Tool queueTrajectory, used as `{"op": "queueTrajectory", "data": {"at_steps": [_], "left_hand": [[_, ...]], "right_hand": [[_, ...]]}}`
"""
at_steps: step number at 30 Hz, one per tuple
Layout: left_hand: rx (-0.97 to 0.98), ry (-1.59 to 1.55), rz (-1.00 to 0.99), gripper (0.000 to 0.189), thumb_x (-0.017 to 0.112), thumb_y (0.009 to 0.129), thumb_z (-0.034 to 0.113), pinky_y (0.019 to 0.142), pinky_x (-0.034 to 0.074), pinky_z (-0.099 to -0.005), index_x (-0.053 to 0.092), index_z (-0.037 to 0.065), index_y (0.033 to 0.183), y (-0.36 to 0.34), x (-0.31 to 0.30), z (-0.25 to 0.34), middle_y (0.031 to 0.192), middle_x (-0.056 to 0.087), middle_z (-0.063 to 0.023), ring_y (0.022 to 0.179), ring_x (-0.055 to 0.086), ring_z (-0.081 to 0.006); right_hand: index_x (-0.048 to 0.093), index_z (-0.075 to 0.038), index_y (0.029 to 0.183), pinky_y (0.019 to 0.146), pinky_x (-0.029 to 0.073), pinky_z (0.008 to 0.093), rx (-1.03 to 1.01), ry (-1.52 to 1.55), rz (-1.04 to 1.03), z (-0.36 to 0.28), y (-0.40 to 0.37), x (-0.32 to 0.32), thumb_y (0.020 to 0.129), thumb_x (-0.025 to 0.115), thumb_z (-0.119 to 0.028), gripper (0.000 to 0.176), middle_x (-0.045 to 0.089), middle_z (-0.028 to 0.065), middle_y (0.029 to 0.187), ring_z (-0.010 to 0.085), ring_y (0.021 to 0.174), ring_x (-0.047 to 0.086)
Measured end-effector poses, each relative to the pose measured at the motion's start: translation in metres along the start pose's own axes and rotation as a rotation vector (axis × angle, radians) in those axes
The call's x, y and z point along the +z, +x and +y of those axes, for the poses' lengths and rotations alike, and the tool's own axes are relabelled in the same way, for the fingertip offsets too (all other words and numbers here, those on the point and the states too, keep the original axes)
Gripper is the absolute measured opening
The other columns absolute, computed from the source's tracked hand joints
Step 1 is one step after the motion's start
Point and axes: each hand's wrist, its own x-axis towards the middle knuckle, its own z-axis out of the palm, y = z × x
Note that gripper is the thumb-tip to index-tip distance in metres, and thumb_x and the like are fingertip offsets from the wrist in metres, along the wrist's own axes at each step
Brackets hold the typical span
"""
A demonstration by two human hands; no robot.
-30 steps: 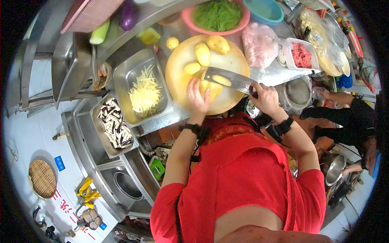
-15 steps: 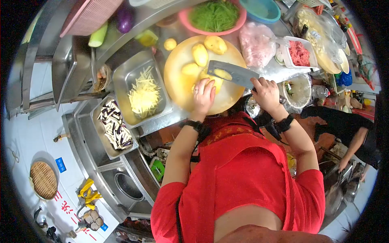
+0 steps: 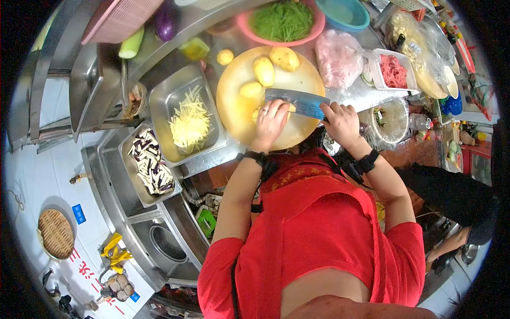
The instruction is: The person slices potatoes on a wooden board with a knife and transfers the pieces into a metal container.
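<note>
Your left hand point(image 3: 271, 121) curls over a part-cut potato point(image 3: 258, 113) at the near middle of the round cutting board point(image 3: 234, 114), fingers bent and pinning it down. Your right hand point(image 3: 340, 121) is wrapped fully round the handle of a cleaver point(image 3: 297, 101), whose broad blade lies right against the left knuckles. The likeliest trouble is a nicked finger: a fingertip that creeps out past the knuckles, or a slick potato that rolls under the pressure, would put skin under the edge. Three whole potatoes point(image 3: 264, 70) sit just behind the blade, and a wide stroke could send them off the board's far rim. Room is tight all round. A steel tray point(image 3: 159, 101) of potato shreds lies just beside the board on the left, a bag of meat point(image 3: 337, 56) crowds the right, and a pink bowl point(image 3: 249, 26) of green shreds is close behind. The board's near rim sits at the counter's front, against your body. Only the bare left part of the board is free. Another person point(image 3: 457, 194) works well apart, low on the right.
</note>
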Motion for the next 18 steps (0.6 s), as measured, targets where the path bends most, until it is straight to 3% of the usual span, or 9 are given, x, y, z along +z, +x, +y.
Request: {"op": "queueTrajectory", "data": {"at_steps": [7, 10, 14, 18], "left_hand": [[0.017, 0.063, 0.015, 0.028, 0.065, 0.069, 0.009, 0.079, 0.045, -0.0377, 0.058, 0.012, 0.096, -0.003, 0.004, -0.004, 0.097, 0.053, -0.0051, 0.09, 0.054, -0.0257], [0.05, 0.101, 0.083, 0.022, 0.064, 0.067, 0.01, 0.073, 0.045, -0.0364, 0.059, 0.013, 0.089, -0.002, 0.005, -0.003, 0.094, 0.051, -0.0016, 0.087, 0.054, -0.0215], [0.042, 0.11, 0.024, 0.024, 0.064, 0.067, 0.009, 0.074, 0.045, -0.0368, 0.059, 0.012, 0.09, -0.017, 0.014, -0.014, 0.093, 0.053, -0.0028, 0.088, 0.054, -0.0224], [-0.002, 0.064, 0.055, 0.025, 0.065, 0.07, 0.011, 0.08, 0.044, -0.0378, 0.059, 0.01, 0.094, -0.024, 0.011, -0.015, 0.098, 0.056, -0.0051, 0.092, 0.053, -0.0244]], "right_hand": [[0.057, -0.016, 0.102, 0.062, 0.041, 0.0355, -0.011, -0.022, 0.036, 0.0, 0.0, 0.002, 0.07, 0.061, -0.015, 0.033, 0.054, 0.0043, 0.075, 0.0218, 0.068, 0.057], [0.057, -0.017, 0.102, 0.061, 0.041, 0.0353, -0.009, -0.026, 0.053, 0.0, 0.0, 0.002, 0.069, 0.061, -0.014, 0.033, 0.054, 0.0043, 0.075, 0.0217, 0.067, 0.057], [0.057, -0.017, 0.102, 0.061, 0.041, 0.036, -0.005, -0.077, 0.04, 0.004, 0.001, 0.002, 0.07, 0.062, -0.016, 0.033, 0.055, 0.0048, 0.076, 0.022, 0.068, 0.057], [0.057, -0.015, 0.103, 0.063, 0.046, 0.0394, 0.136, 0.021, 0.055, 0.017, 0.007, -0.011, 0.071, 0.064, -0.023, 0.034, 0.058, 0.0078, 0.078, 0.0273, 0.069, 0.06]]}}
